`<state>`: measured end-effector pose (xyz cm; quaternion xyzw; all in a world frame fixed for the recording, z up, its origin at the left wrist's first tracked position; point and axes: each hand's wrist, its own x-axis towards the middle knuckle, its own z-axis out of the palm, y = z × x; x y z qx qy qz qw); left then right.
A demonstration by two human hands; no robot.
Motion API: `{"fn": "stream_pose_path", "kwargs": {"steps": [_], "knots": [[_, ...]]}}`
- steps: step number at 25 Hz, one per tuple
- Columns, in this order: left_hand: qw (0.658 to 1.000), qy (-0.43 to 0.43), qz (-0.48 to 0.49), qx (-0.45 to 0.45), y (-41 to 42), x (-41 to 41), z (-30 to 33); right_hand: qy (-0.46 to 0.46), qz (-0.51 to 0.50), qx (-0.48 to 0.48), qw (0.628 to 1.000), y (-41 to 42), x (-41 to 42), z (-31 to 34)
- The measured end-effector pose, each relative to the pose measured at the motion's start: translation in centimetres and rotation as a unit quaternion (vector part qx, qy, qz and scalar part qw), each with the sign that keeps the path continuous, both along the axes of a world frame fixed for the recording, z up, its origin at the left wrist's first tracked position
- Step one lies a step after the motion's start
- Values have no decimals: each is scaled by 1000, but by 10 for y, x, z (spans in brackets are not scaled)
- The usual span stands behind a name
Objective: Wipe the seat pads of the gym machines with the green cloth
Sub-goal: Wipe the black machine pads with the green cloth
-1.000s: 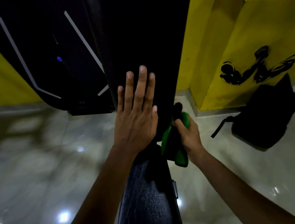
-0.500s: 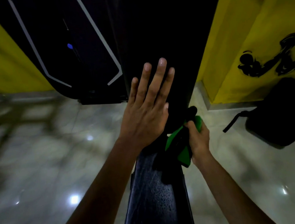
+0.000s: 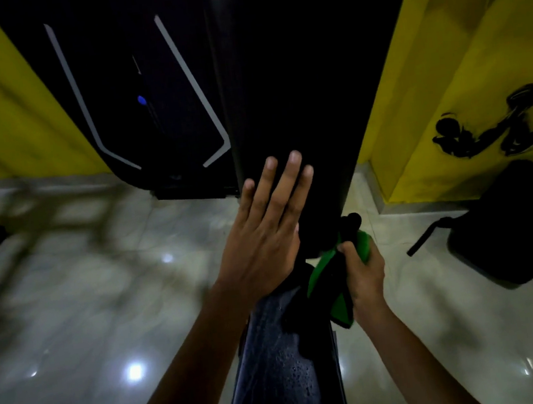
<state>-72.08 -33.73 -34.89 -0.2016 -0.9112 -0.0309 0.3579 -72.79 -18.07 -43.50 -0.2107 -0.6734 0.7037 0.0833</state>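
A long black padded bench runs up the middle: a wet-looking seat pad [image 3: 284, 366] near me and a raised back pad [image 3: 281, 83] beyond it. My left hand [image 3: 268, 231] lies flat with straight fingers on the lower end of the back pad. My right hand [image 3: 364, 270] grips the green cloth [image 3: 325, 281] at the bench's right edge, by the gap between the two pads. A black knob [image 3: 352, 220] sticks up just above the cloth. Part of the cloth hangs below my fist.
A black gym machine with white stripes [image 3: 147, 99] stands behind the bench on the left. Yellow walls [image 3: 444, 82] flank both sides. A black backpack [image 3: 510, 224] lies on the glossy tiled floor [image 3: 87, 305] at the right.
The view has shifted slightly; both hands sit a little lower in the frame. My left hand stays flat on the back pad and my right hand keeps gripping the cloth at the same spot.
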Motion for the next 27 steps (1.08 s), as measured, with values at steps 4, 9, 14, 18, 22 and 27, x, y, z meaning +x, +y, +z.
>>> {"fn": "stream_pose_path", "kwargs": {"steps": [4, 9, 14, 18, 22, 27], "knots": [[1000, 18, 2, 1, 3, 3, 68, 93, 43, 20, 995, 16, -6, 83], [998, 13, 11, -53, 6, 11, 141, 176, 65, 84, 979, 20, -5, 188], [996, -16, 44, -76, 3, 23, 191, 243, 77, 132, 958, 20, 1, 287], [990, -21, 11, -137, -7, 17, 247, 250, 94, 181, 946, 25, 9, 322], [984, -35, -39, -168, -27, 2, 278, 231, 91, 191, 950, 18, 17, 329], [976, -65, -150, -140, -48, -25, 292, 226, 35, 183, 956, 1, 18, 325]]}}
